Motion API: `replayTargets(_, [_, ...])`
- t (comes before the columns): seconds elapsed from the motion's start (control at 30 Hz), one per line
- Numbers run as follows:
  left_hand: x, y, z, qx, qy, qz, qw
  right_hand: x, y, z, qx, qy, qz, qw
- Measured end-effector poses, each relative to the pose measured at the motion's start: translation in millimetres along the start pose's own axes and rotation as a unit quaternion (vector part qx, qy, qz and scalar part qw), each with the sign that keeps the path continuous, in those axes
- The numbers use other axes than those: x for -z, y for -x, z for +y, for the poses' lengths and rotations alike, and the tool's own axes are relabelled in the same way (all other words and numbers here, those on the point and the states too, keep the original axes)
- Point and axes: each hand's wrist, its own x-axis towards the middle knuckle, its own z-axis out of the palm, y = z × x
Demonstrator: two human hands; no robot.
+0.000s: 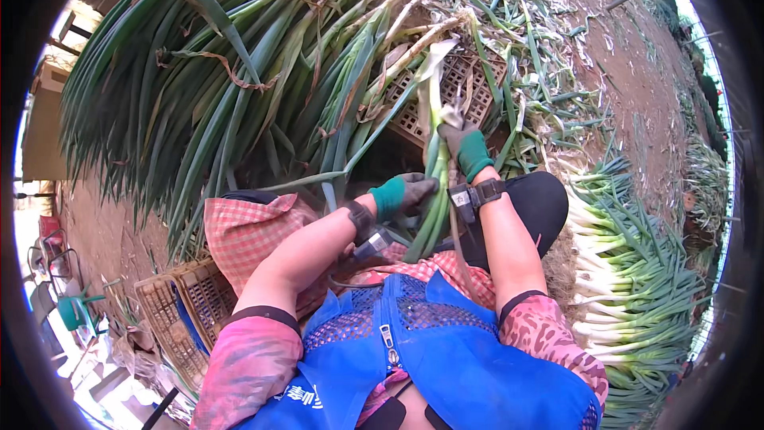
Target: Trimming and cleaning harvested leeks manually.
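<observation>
A large green onion (436, 159) stands on a slant in front of my lap, its pale end up and its green leaves down. My right hand (465, 149), in a dark glove with a green cuff, is closed on its upper part; loose peeled skin hangs beside it. A thin pointed thing shows just above those fingers, too small to name. Lower down, my left hand (407, 193), gloved alike, has its fingers curled against the leaves, partly hidden. Behind the onion is a tan plastic crate (477, 84) with slotted sides.
A big heap of untrimmed green onions (215, 72) fills the far left. Peeled ones (609, 271) lie in a row at my right. Leaf scraps (525, 48) cover ground beyond the crate. Another crate (171, 318) stands at my left, near a cardboard box (46, 123).
</observation>
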Motion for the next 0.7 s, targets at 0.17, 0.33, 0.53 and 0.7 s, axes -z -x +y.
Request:
replayTargets(0.17, [27.5, -19.6, -20.4, 0.016, 0.078, 0.065, 0.995, -9.7, 12.1, 12.5, 0.107, 0.093, 0.005, 0.990])
replayTargets(0.33, [21.8, -1.1, -8.5, 0.009, 0.042, 0.075, 0.996, 3.8, 17.3, -52.2, 0.100, 0.178, -0.048, 0.978])
replayTargets(0.53, [27.0, -5.9, -12.6, -0.065, -0.001, 0.054, 0.996, -7.7, -25.6, -62.5, 0.126, 0.249, -0.044, 0.959])
replayTargets(0.7, [31.1, -5.2, -9.4, -0.026, -0.011, 0.089, 0.996, -8.6, -18.4, -62.3, 0.090, 0.207, -0.005, 0.974])
